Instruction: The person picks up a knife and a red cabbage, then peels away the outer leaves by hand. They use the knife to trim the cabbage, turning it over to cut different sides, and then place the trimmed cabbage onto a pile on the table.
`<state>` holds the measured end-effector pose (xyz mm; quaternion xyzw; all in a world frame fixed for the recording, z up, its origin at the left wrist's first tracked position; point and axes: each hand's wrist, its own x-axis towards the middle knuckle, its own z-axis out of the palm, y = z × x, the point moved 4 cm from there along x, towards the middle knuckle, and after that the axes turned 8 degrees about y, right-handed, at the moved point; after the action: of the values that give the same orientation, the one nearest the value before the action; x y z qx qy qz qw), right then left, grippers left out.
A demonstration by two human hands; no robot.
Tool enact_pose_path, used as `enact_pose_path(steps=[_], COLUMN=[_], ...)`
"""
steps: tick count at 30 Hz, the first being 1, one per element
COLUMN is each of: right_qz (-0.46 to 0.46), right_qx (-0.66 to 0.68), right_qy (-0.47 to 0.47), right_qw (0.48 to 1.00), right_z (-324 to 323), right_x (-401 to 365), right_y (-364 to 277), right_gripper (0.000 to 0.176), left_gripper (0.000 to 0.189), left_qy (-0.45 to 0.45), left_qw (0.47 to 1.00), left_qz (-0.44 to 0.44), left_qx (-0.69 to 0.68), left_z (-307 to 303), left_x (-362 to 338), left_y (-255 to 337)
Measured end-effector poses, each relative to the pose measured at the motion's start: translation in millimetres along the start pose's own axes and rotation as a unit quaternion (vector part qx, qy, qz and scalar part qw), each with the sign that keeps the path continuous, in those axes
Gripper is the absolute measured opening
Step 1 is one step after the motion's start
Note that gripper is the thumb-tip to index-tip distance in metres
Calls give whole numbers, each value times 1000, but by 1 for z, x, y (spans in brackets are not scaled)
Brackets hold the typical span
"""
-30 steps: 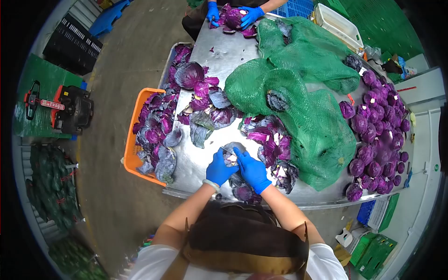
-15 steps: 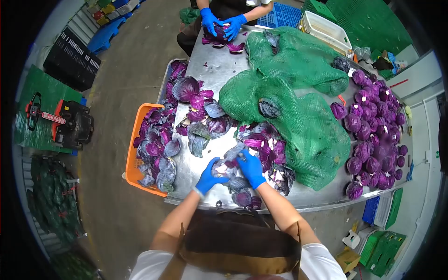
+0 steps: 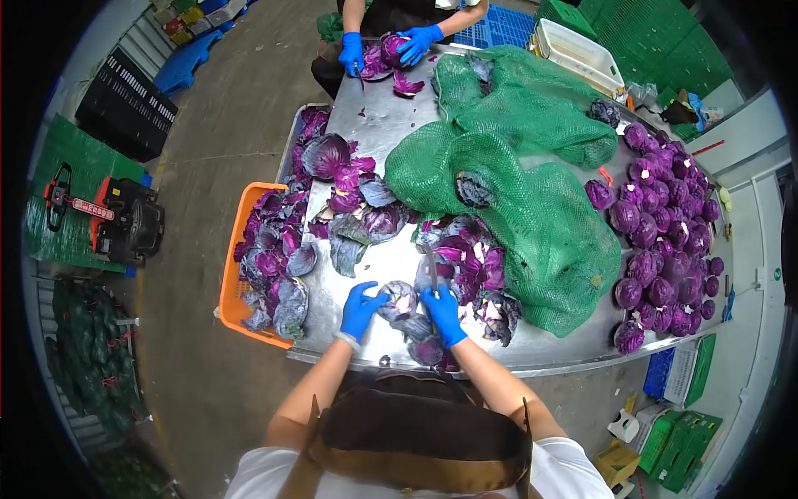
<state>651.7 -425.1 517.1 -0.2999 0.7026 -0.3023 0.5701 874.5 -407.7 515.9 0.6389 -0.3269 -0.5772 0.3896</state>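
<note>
Cabbage (image 3: pixel 401 300) sat pale end up, just right of the open left fingers (image 3: pixel 381 291), touching them. The right fingers (image 3: pixel 434 293), earlier on it, had parted, clenching a forward-pointing knife (image 3: pixel 431 270).

Open passage: bare tabletop (image 3: pixel 386 260) ahead of the left hand (image 3: pixel 361 311); obstructions: leaf pile (image 3: pixel 470 262) ahead of the right hand (image 3: pixel 443 316), green net (image 3: pixel 540 224) beyond its right side.
</note>
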Motion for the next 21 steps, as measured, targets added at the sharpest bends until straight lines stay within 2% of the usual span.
enact_pose_path(steps=[1, 2, 3, 5, 6, 8, 9, 10, 11, 12, 13, 15, 17, 18, 19, 20, 21], right_qz=[-107, -122, -136, -240, -292, -410, -470, -418, -426, -433, -442, -407, -371, -402, -361, -361, -387], right_qx=[-87, -80, -74, -56, -47, -146, -192, -264, -305, -346, -386, -364, -336, -297, -336, -338, -365], right_qy=[53, 29, 4, 23, 32, -2, -18, -91, -101, -109, -117, -85, -29, -51, -64, -64, -47], right_qw=[989, 989, 988, 969, 955, 900, 861, 865, 846, 825, 801, 834, 865, 865, 868, 867, 845], right_z=[1, 5, 9, 5, 1, -2, -2, 2, 5, 10, 14, 19, 19, 21, 21, 17, 15], right_x=[-12, -10, -6, -21, -32, -54, -61, -59, -55, -50, -44, -23, 11, 7, 7, 3, 12], right_y=[-2, 21, 43, 18, -3, -54, -77, -82, -84, -85, -87, -81, -73, -80, -80, -78, -64], right_gripper=[21, 20, 19, 22, 24, 30, 34, 42, 43, 44, 45, 33, 28, 28, 32, 36, 34], left_gripper=[71, 75, 89, 104, 106, 111, 108, 106, 103, 99, 97, 92, 88, 94, 102, 111, 110], left_qy=[60, 41, 72, 107, 87, 41, 24, 6, -12, -28, -29, -25, -37, -31, -41, -57, -132], left_qw=[997, 991, 988, 954, 954, 949, 956, 962, 967, 960, 954, 940, 947, 937, 955, 947, 966], left_qz=[-21, -28, 135, 203, 173, 112, 98, 87, 76, 116, 96, 59, 44, 32, 67, 107, 134], left_qx=[-38, -126, -15, 192, 227, 291, 274, 258, 243, 254, 283, 335, 317, 347, 287, 297, 178], left_z=[5, 15, 24, 29, 30, 35, 35, 33, 30, 32, 31, 31, 36, 36, 35, 34, 40], left_x=[-6, -13, -28, -36, -35, -28, -19, -7, 3, 6, 8, 13, 23, 26, 22, 17, 7], left_y=[-13, -26, -21, -4, 10, 35, 30, 22, 17, 27, 32, 40, 41, 36, 40, 39, 55])
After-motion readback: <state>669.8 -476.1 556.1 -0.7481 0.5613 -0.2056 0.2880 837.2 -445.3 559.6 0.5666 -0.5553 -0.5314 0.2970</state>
